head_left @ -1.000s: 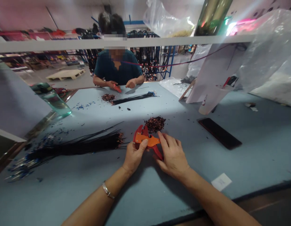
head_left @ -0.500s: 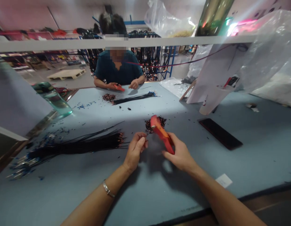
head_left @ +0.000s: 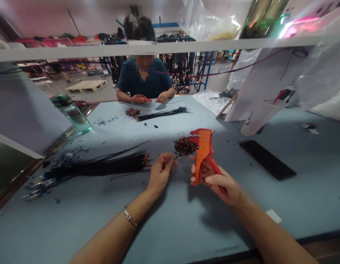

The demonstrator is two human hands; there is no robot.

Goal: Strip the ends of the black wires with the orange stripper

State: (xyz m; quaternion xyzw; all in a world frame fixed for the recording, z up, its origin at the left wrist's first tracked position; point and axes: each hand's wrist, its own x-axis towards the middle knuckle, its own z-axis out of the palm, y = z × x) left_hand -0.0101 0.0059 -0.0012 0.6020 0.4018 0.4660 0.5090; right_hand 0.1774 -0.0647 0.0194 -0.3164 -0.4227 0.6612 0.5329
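Orange stripper [head_left: 203, 148] in right hand [head_left: 221, 185], fingers [head_left: 211, 179] curled; left hand [head_left: 159, 173] fingers [head_left: 167, 161] pinched.

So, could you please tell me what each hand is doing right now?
Left hand: pinched shut; whether it holds anything cannot be told.
Right hand: closed on the orange wire stripper.

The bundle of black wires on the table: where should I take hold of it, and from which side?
Grip the bundle probably just behind its coppery ends, where the strands lie tight together; further left they fan out. Come from above with the left hand, which is nearest.
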